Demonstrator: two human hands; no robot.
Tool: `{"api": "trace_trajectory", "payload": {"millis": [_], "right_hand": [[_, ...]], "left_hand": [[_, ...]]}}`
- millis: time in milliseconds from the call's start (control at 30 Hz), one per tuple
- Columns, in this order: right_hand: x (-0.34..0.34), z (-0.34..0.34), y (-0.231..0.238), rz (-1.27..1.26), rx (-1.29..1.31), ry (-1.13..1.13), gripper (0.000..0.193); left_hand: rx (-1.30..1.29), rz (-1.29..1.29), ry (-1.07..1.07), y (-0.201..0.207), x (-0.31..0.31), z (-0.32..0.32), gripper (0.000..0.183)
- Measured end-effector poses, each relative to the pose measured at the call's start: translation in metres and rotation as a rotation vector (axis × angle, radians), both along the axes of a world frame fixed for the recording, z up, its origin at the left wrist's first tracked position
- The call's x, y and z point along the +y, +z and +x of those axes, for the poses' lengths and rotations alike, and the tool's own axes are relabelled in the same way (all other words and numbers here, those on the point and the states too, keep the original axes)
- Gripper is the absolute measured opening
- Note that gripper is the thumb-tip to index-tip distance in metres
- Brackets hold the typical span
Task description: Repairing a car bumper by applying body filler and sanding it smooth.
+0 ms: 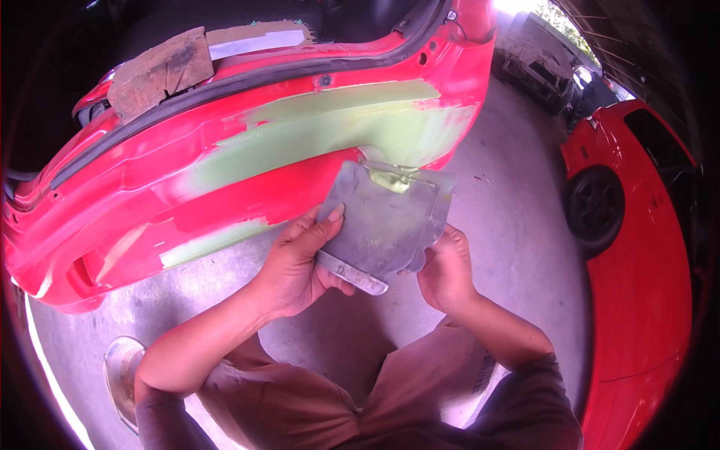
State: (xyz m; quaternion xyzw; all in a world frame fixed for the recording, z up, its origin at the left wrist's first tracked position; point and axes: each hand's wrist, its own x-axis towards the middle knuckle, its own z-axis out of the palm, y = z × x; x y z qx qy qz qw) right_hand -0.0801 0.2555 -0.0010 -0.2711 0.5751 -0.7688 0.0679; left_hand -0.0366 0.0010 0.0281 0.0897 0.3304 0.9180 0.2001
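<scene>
My left hand (296,262) grips a flat grey putty plate (367,225) by its left edge. The thumb lies on top, with fingers curled beneath. A pale metal strip (352,272) runs along the plate's near edge. Yellow-green putty (391,180) sits in a lump at the far edge. At the plate's right side my right hand (446,271) is closed on a thin grey spreader (439,202), which overlaps the plate; most of its fingers are hidden. Just beyond stands a red car body panel (277,184) with smoothed greenish filler (322,131) across it.
A rough brown block (161,73) rests on the panel's upper ledge, beside a cardboard piece with a white strip (259,43). Another red car (637,285) stands at the right, its black wheel (595,210) showing. Grey concrete floor (517,225) lies between.
</scene>
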Motion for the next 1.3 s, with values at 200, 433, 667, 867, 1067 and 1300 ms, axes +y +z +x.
{"api": "trace_trajectory", "payload": {"millis": [200,433,667,867,1067,1300], "right_hand": [[-0.018,0.022,0.039,-0.166,-0.183,0.032,0.040],[0.029,0.000,0.027,-0.278,-0.410,0.085,0.047],[0.012,-0.004,0.037,0.386,0.286,0.047,0.056],[0.029,-0.015,0.034,0.777,0.225,-0.123,0.048],[0.039,-0.007,0.032,-0.080,-0.614,-0.001,0.062],[0.007,0.002,0.032,-0.162,-0.887,0.325,0.060]], "left_hand": [[0.073,-0.207,0.073,-0.010,-0.001,-0.002,0.045],[-0.006,-0.353,0.026,-0.016,-0.013,0.005,0.050],[0.054,-0.533,0.121,-0.022,-0.009,0.003,0.049],[0.057,-0.516,0.247,-0.015,-0.010,0.000,0.048],[0.317,-0.837,0.461,-0.020,-0.002,-0.002,0.044],[0.483,-1.177,0.549,-0.013,0.010,0.012,0.045]]}}
